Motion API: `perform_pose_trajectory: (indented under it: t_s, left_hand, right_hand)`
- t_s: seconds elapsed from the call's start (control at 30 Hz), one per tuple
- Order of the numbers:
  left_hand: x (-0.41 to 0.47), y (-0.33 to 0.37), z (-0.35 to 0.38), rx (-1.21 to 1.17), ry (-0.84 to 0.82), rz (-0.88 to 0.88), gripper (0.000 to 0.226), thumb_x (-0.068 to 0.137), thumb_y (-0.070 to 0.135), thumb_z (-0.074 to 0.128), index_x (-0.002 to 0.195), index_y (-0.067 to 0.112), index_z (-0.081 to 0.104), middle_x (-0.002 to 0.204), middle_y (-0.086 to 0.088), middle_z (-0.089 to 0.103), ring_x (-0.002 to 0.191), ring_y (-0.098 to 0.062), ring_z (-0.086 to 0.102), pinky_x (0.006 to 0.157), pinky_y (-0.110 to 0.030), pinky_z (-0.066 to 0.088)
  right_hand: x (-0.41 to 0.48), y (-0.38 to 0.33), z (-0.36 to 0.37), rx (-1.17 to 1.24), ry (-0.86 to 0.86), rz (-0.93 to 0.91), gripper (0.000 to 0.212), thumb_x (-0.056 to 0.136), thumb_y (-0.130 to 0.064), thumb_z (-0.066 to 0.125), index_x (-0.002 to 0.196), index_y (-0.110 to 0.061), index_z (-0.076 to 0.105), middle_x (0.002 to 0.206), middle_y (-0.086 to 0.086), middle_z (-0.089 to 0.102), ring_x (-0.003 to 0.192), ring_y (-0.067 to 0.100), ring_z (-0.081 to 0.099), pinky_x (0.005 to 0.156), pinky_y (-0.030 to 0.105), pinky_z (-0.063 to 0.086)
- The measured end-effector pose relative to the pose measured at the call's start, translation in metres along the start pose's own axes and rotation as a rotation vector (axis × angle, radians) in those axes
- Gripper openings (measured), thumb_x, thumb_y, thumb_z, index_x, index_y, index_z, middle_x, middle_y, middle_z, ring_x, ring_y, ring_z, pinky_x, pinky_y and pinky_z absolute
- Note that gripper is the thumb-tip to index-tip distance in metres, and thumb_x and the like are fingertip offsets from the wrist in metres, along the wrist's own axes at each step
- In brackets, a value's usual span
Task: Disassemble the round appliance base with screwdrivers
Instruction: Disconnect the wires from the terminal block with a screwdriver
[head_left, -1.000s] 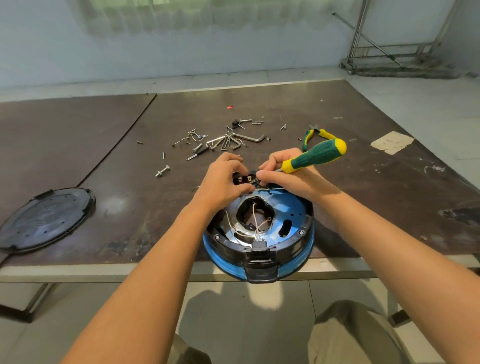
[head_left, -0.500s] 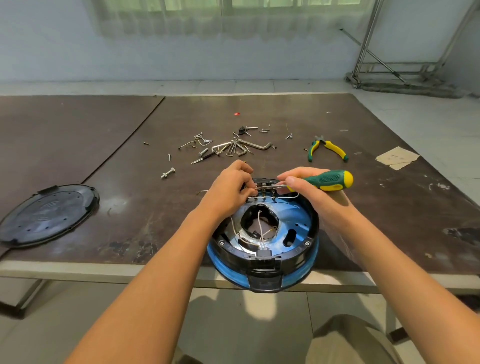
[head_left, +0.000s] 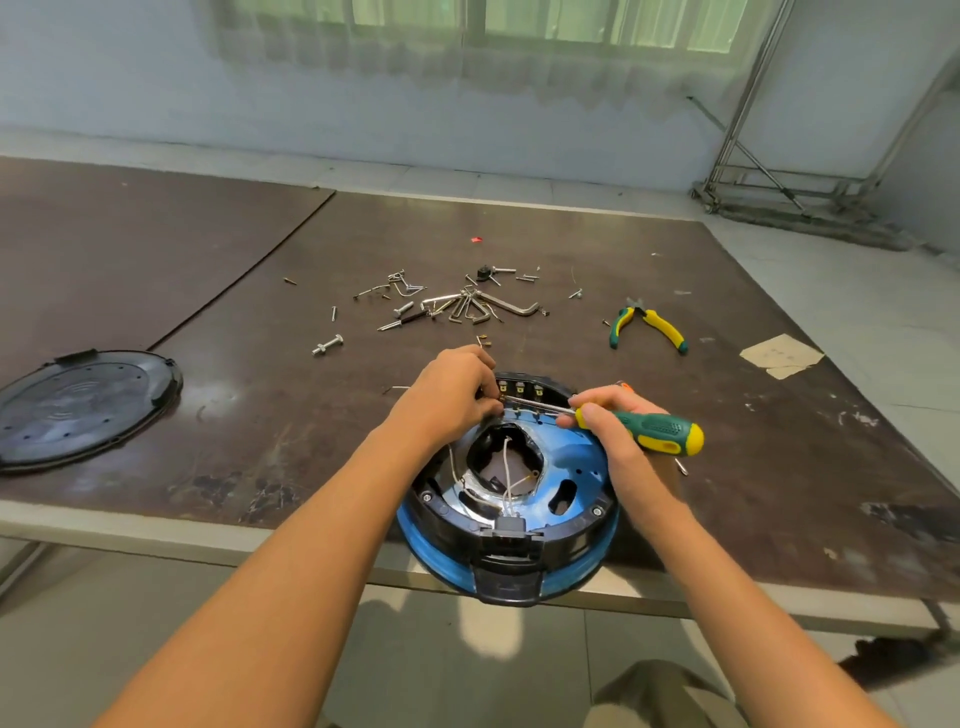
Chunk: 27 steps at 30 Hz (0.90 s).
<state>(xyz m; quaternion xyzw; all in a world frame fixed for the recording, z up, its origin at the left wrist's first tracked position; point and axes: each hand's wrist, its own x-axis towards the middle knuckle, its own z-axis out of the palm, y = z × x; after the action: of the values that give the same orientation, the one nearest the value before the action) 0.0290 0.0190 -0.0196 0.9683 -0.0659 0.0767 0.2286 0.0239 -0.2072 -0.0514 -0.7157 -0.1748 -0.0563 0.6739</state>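
The round appliance base (head_left: 582, 499), blue and black with white wires in its open middle, lies at the table's near edge and overhangs it. My right hand (head_left: 608, 431) grips a green and yellow screwdriver (head_left: 660, 431) lying nearly flat, its shaft pointing left to the black terminal block (head_left: 524, 389) at the base's far rim. My left hand (head_left: 452, 389) has its fingers curled at the screwdriver tip on that block; what they pinch is hidden.
A black round cover (head_left: 78, 405) lies at the left of the brown table (head_left: 260, 415). Loose screws, bolts and hex keys (head_left: 467, 304) are scattered beyond the base. Green and yellow pliers (head_left: 649, 327) lie at the right, a paper scrap (head_left: 779, 356) further right.
The screwdriver has dropped from a raised tilt to nearly flat, its handle now low at the right. The head camera has tilted up. My left hand stays at the terminal block.
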Motion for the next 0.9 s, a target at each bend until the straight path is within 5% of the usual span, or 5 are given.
perform_pose_trajectory:
  t_s: [0.1,0.27,0.63,0.83,0.9]
  left_hand:
    - [0.001,0.000,0.000,0.015,-0.023,-0.008,0.006,0.087,0.021,0.075,0.087,0.017,0.079,0.132,0.001,0.059,0.113,-0.017,0.058,0.096,-0.039,0.049]
    - [0.003,-0.003,0.000,0.024,-0.070,-0.023,0.012,0.086,0.009,0.072,0.085,0.018,0.079,0.134,0.004,0.057,0.114,-0.018,0.057,0.096,-0.036,0.048]
    - [0.005,-0.004,-0.001,0.031,-0.073,-0.017,0.011,0.087,0.011,0.071,0.084,0.016,0.080,0.138,0.005,0.059,0.114,-0.018,0.058,0.097,-0.037,0.049]
    - [0.005,-0.004,0.000,0.034,-0.066,-0.020,0.012,0.086,0.012,0.071,0.082,0.017,0.080,0.135,0.006,0.060,0.112,-0.016,0.059,0.096,-0.039,0.051]
    - [0.005,-0.004,0.000,0.035,-0.065,-0.019,0.013,0.086,0.011,0.071,0.081,0.017,0.080,0.134,0.006,0.061,0.111,-0.016,0.059,0.095,-0.040,0.051]
  right_hand:
    - [0.000,0.002,-0.003,-0.023,-0.023,-0.032,0.013,0.094,-0.025,0.062,0.091,-0.026,0.076,0.089,0.002,0.078,0.092,0.022,0.076,0.084,0.041,0.060]
    - [0.006,-0.003,-0.008,-0.108,-0.142,-0.084,0.015,0.094,-0.023,0.061,0.098,-0.017,0.074,0.090,-0.006,0.079,0.092,0.004,0.073,0.077,0.014,0.054]
    - [0.023,-0.006,-0.012,-0.293,-0.308,-0.192,0.020,0.096,-0.022,0.058,0.101,-0.011,0.074,0.093,0.001,0.077,0.091,0.019,0.073,0.079,0.030,0.060]
    - [0.019,-0.003,-0.017,-0.284,-0.292,-0.250,0.016,0.096,-0.017,0.057,0.099,-0.014,0.073,0.090,-0.002,0.076,0.089,0.010,0.070,0.079,0.014,0.051]
    - [0.021,-0.005,-0.019,-0.292,-0.330,-0.206,0.017,0.096,-0.019,0.057,0.101,-0.013,0.072,0.091,0.000,0.076,0.091,0.016,0.072,0.082,0.024,0.056]
